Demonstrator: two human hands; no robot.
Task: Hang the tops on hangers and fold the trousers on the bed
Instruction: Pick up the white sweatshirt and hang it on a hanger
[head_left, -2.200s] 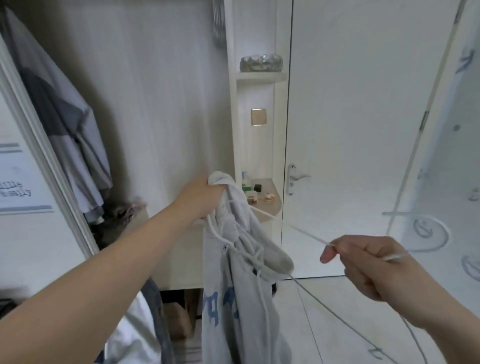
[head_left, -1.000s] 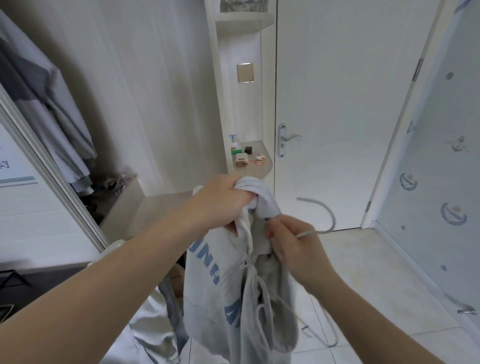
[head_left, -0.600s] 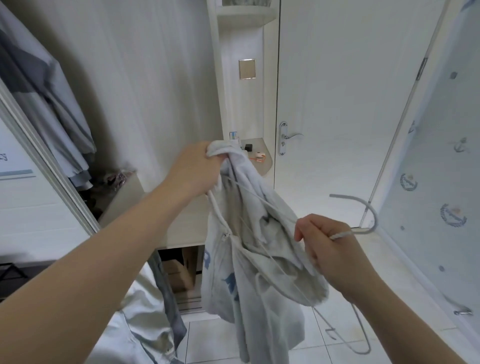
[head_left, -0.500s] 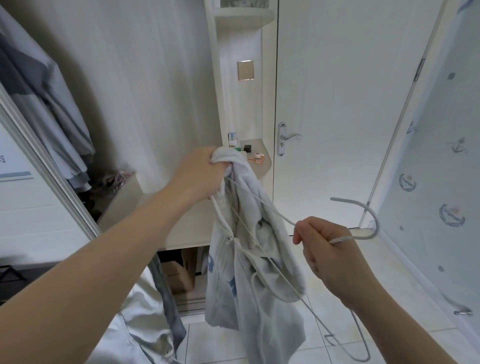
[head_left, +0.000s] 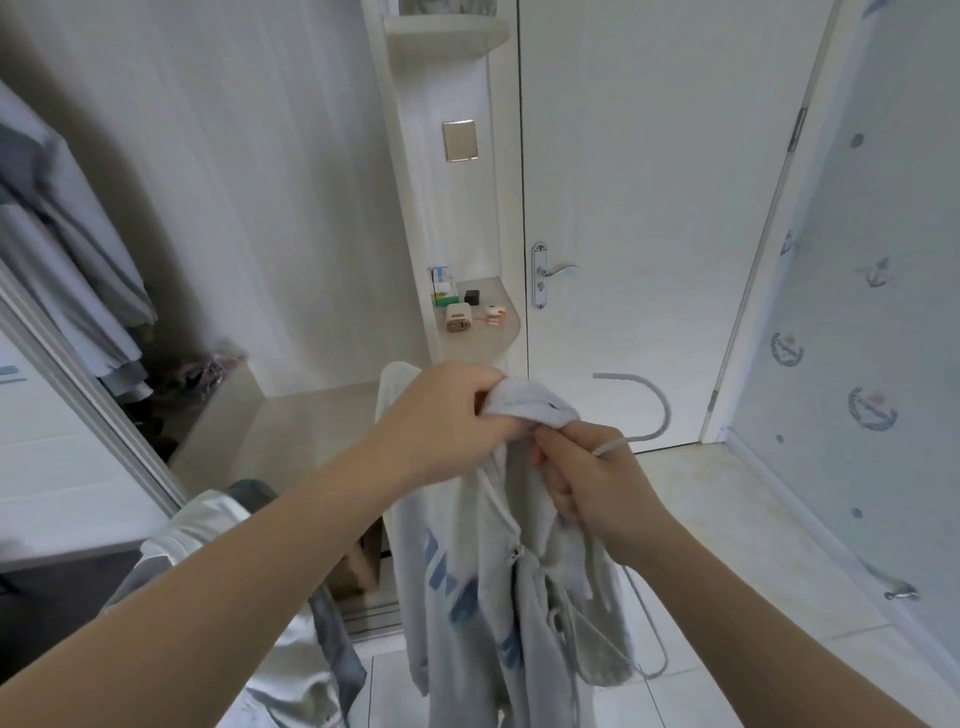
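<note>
We are threading a grey hoodie (head_left: 498, 597) onto a wire hanger (head_left: 655, 410) — left hand (head_left: 447, 415) fingers clenched on its collar, right hand (head_left: 587, 478) closed around the hanger's neck; next, seat the shoulders.

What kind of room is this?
Most likely a bedroom, by an open wardrobe. Clothes hang inside the wardrobe, a white door is shut nearby, and the hands are fitting a grey hooded top onto a hanger. No bed shows here.
</note>
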